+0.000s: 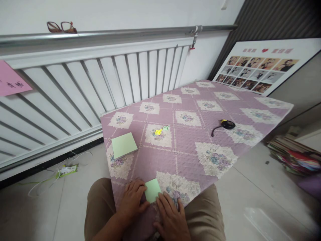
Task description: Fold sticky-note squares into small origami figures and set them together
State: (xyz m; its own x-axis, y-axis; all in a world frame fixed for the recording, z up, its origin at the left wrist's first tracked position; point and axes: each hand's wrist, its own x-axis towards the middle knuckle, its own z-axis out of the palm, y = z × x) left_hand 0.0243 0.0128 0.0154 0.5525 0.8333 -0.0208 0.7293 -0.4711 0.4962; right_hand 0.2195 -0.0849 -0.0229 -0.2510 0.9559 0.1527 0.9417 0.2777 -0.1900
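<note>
A small square sheet of light green paper [152, 190] lies flat on the table close to its front edge. My left hand [134, 199] rests at the sheet's left side, fingers stretched and the thumb near its lower corner. On the opposite side, my right hand [172, 212] lies with fingers extended, their tips touching the sheet's right edge. A thicker pad of light green paper [124, 145] is farther up on the left. Beyond the sheet are a small folded yellow paper piece [158, 132] and a folded green paper piece [166, 128], side by side.
A floral purple cloth covers the table [185, 154]. A black and yellow tape measure [227, 124] lies to the right. Along the wall runs a white radiator [140, 73]; glasses [62, 27] sit on the pipe above. A photo board [258, 67] leans behind. A power strip [67, 170] is on the floor.
</note>
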